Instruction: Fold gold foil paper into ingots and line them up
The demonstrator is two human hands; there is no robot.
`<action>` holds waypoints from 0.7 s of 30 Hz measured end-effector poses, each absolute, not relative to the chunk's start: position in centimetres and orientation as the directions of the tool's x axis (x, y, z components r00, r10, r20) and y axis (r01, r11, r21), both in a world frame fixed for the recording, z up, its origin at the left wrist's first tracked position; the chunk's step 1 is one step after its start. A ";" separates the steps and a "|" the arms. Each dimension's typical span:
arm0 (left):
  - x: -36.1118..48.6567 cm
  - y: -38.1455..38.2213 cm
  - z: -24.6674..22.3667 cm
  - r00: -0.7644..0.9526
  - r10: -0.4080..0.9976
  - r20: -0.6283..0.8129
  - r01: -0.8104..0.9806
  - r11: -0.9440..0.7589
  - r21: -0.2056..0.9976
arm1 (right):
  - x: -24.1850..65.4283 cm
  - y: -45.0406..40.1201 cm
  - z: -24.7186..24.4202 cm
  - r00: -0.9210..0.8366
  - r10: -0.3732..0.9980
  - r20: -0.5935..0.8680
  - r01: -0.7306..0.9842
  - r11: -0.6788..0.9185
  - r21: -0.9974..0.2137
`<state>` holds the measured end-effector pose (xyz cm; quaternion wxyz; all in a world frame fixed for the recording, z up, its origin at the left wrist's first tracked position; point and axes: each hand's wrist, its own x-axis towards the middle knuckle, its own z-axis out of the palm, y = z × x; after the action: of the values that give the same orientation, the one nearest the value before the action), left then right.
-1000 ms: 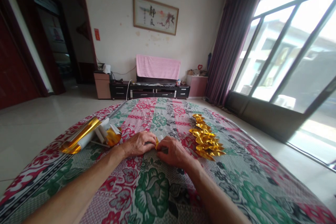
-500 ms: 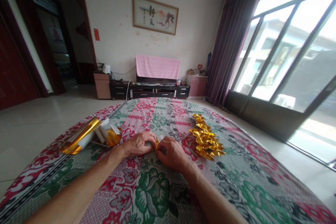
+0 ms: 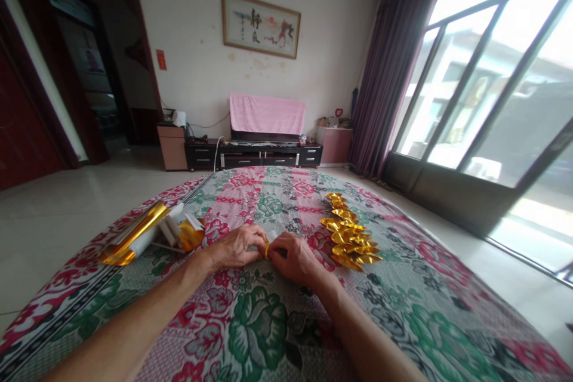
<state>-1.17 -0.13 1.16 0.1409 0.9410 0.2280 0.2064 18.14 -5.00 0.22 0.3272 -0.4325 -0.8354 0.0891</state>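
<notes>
Between my two hands, low over the cloth, is a small piece of gold foil paper (image 3: pixel 267 246), mostly hidden by fingers, with a pale part showing behind it. My left hand (image 3: pixel 239 245) pinches its left side, the fingers curled. From the right, my right hand (image 3: pixel 293 255) grips the same piece with bent fingers. A row of folded gold foil pieces (image 3: pixel 350 233) lies on the cloth to the right of my hands. To the left are a gold foil roll or sheet (image 3: pixel 136 236) and a bunch of white and gold paper pieces (image 3: pixel 185 231).
A flowered tablecloth (image 3: pixel 259 328) in red, green and grey covers the table. Beyond it stands a low black TV cabinet (image 3: pixel 259 158), with a pink towel (image 3: pixel 267 113) draped over something on top. A purple curtain (image 3: pixel 389 65) and large windows are on the right.
My right hand has shifted slightly, and more of the gold foil shows between the fingers. Both hands still hold the piece. The camera view has moved a little.
</notes>
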 end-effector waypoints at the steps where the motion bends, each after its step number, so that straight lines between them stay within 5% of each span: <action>1: -1.2 -0.1 1.2 0.814 0.486 0.320 0.372 -0.857 0.355 | 18.2 -5.0 0.2 -0.409 0.782 0.470 0.662 0.609 -0.437; 21: -0.7 0.0 0.0 0.704 0.627 0.333 0.507 -0.773 0.382 | 18.5 -4.4 -0.2 -0.405 0.770 0.494 0.612 0.629 -0.479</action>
<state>-0.68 -0.05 -0.01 0.1321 0.9136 0.3102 0.2272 18.51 -4.39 -0.20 0.3529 -0.4158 -0.8308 0.1115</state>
